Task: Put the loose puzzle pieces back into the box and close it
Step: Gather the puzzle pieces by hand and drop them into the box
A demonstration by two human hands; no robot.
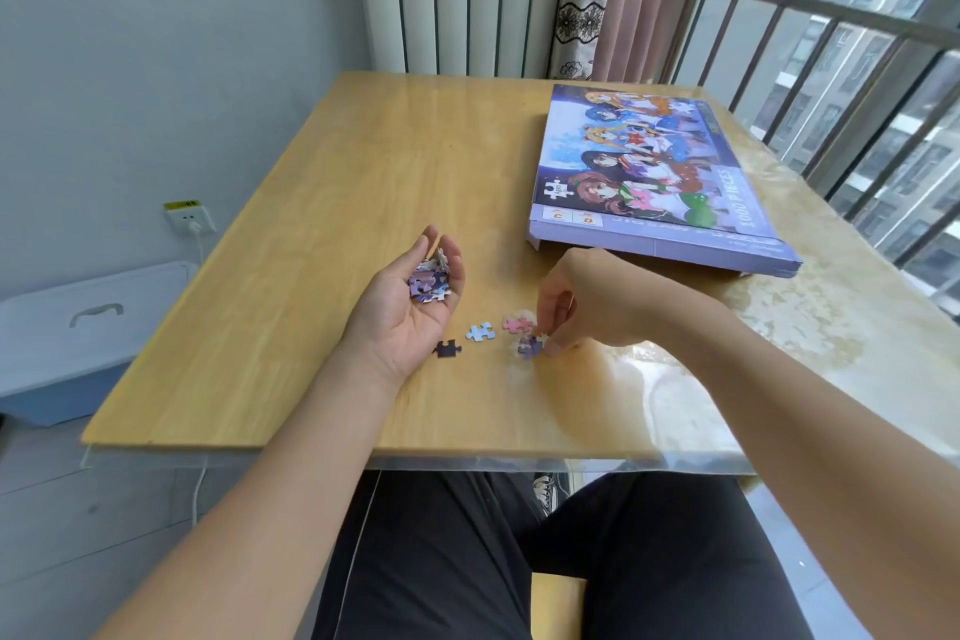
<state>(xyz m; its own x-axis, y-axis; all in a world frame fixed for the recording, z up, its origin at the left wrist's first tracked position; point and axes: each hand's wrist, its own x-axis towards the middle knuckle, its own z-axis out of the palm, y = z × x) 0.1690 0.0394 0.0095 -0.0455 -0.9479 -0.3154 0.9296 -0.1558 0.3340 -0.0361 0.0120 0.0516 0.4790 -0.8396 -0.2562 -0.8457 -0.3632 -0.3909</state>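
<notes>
**Handful of pieces rides on an open palm as the last few wait on the table**

I watch from the head camera as the left hand point(415, 299) lies palm up on the wooden table point(322, 203), fingers loosely cupped around a small heap of gathered pieces point(430, 280). To its right, the right hand point(576, 299) reaches down with fingertips pressed together, pinching a purple piece point(531, 346) at the table surface. Just beyond it lies a pink piece point(517, 324); between the two hands sit a light blue piece point(479, 332) and a dark piece point(448, 348), the latter just beside the heel of the left palm.

The puzzle box point(654, 172) rests at the far right of the table, well apart from the hands, its printed lid facing up. It appears to be shut or nearly so, with one flap showing at the near left corner; I cannot tell whether there is an opening ready to receive anything.

The risks, as I judge them, are plain. The heap in the left palm is held by nothing but a shallow cup, so any tilt on the way to the box could spill pieces onto the table or over its near edge to the floor. The glossy clear cover on the tabletop gives flat pieces little to lift against, so the pinch may slide the purple piece rather than raise it. The dark piece could be overlooked or nudged away by the wrist. And with both hands occupied, opening the box may force an awkward one-handed move.
</notes>
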